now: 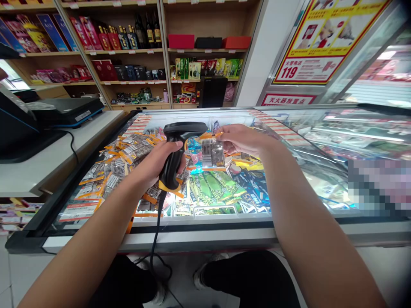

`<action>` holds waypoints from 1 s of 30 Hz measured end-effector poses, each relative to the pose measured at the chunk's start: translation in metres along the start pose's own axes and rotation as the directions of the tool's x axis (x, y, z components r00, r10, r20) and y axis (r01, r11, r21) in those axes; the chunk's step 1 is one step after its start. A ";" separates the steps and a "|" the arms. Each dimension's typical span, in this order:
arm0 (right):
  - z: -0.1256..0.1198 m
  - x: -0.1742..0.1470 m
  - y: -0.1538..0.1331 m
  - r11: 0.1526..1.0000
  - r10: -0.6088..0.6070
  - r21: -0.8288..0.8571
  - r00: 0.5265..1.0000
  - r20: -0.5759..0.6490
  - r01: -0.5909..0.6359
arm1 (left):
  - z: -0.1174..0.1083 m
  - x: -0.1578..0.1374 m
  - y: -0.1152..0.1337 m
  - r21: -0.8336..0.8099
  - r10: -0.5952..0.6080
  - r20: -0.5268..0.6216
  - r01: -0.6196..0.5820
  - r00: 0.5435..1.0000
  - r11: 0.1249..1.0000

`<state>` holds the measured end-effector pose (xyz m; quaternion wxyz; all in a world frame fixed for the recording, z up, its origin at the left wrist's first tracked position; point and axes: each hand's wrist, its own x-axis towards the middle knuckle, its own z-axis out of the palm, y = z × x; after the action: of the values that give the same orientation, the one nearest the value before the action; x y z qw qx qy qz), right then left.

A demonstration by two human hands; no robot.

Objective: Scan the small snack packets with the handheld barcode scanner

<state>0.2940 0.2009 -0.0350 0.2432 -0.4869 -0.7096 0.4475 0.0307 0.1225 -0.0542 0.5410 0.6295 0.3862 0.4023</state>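
My left hand [167, 158] is wrapped round the handle of a black and yellow barcode scanner [184, 128], whose head points right. From its base a black cable [157, 231] runs down to the floor. In my right hand [239, 139] a small clear snack packet [212, 153] with orange edges hangs by its top edge. Its printed label side is turned toward me, just right of the scanner's head. Many similar orange-edged packets [112, 171] lie heaped on the freezer's glass top, to the left of and below my left hand.
The chest freezer [205, 237] stands before me, with green ice-cream packs [215, 186] and blue packs [253, 186] showing through its glass. To the left is a counter [28, 171] with a black scale [69, 111]. Stocked shelves [128, 51] line the back.
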 end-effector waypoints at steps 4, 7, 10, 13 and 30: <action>-0.001 0.005 0.004 0.996 0.005 0.090 0.992 -0.124 0.006 | 0.001 0.001 -0.005 0.013 -0.031 0.026 0.031 0.999 0.999; 0.001 0.004 0.002 0.997 0.018 0.083 0.989 -0.145 -0.006 | 0.002 0.001 -0.004 0.037 -0.047 0.041 0.045 0.998 0.998; 0.001 0.002 0.000 0.998 0.016 0.066 0.990 -0.139 -0.007 | 0.003 0.001 -0.003 0.040 -0.051 0.050 0.049 0.997 0.998; 0.001 0.001 -0.001 0.998 0.023 0.057 0.991 -0.132 -0.015 | 0.003 0.000 -0.002 0.024 -0.079 0.044 0.078 0.996 0.997; 0.001 -0.005 -0.004 0.999 0.029 -0.009 0.988 -0.151 -0.031 | 0.004 -0.001 -0.002 0.027 -0.104 0.007 0.104 0.995 0.994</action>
<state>0.2928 0.1954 -0.0313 0.2866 -0.5315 -0.6843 0.4088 0.0341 0.1206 -0.0570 0.5545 0.6171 0.4216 0.3660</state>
